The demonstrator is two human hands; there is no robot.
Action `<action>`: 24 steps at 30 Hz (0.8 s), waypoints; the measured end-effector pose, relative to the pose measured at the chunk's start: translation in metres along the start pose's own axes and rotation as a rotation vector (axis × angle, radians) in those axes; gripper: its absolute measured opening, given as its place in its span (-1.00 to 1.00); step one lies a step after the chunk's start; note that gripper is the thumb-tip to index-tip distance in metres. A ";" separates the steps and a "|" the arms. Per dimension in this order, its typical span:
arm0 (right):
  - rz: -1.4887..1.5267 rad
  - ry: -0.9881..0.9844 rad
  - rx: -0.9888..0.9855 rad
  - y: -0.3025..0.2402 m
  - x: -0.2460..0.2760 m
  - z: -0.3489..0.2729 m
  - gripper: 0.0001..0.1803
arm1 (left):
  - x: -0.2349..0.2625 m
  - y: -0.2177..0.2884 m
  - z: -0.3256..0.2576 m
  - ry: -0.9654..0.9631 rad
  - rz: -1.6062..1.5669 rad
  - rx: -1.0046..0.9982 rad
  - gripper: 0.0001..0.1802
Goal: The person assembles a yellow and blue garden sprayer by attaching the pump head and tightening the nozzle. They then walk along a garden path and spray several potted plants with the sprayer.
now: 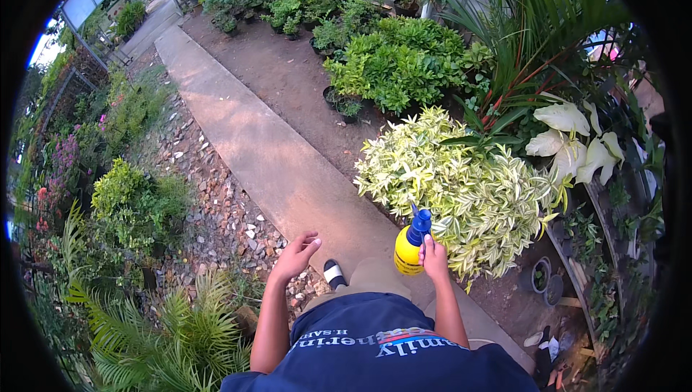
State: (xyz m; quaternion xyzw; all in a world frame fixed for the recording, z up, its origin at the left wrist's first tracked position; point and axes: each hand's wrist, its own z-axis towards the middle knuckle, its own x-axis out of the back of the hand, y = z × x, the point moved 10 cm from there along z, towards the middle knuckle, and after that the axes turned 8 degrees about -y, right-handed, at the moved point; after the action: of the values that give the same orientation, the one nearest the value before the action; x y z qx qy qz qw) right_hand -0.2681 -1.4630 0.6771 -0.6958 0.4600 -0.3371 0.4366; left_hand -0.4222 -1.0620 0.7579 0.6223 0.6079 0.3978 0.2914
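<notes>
A yellow spray bottle (408, 254) with a blue pump head is held upright in front of me. My right hand (433, 256) is wrapped around its blue handle. Just beyond the bottle spreads a bushy plant with cream and green striped leaves (461, 176). My left hand (296, 255) hangs over the edge of the concrete path (270, 154), holding nothing, with its fingers loosely apart.
Reddish stones (223, 212) border the path on the left, beside shrubs and a fern-like palm (173, 331). Potted green plants (404, 64) fill the far right, near a tall palm (537, 39). Empty pots (535, 277) stand at the lower right.
</notes>
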 end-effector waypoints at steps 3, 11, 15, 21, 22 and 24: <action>0.030 -0.014 -0.110 -0.008 -0.045 0.014 -0.42 | 0.029 0.014 0.021 -0.080 0.099 -0.054 -0.34; 0.211 0.260 0.013 -0.091 -0.092 0.114 -0.37 | 0.038 0.007 0.106 -0.431 0.028 0.102 -0.30; -0.100 0.225 0.090 -0.140 -0.098 0.193 -0.33 | 0.066 0.039 0.194 -0.475 0.087 0.038 -0.31; 0.166 0.344 0.113 -0.195 -0.097 0.319 -0.35 | 0.166 0.146 0.318 -0.328 0.157 0.032 -0.32; 0.117 0.322 0.124 -0.210 -0.098 0.339 -0.35 | 0.177 0.165 0.340 -0.345 0.138 0.017 -0.32; -0.089 0.314 0.157 -0.242 -0.099 0.378 -0.38 | 0.194 0.194 0.385 -0.341 0.140 0.058 -0.32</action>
State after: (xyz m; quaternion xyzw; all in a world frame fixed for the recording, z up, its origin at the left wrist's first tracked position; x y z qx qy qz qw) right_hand 0.1098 -1.2107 0.7442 -0.6181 0.4633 -0.4954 0.3973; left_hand -0.0044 -0.8409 0.7513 0.7296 0.5163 0.2879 0.3438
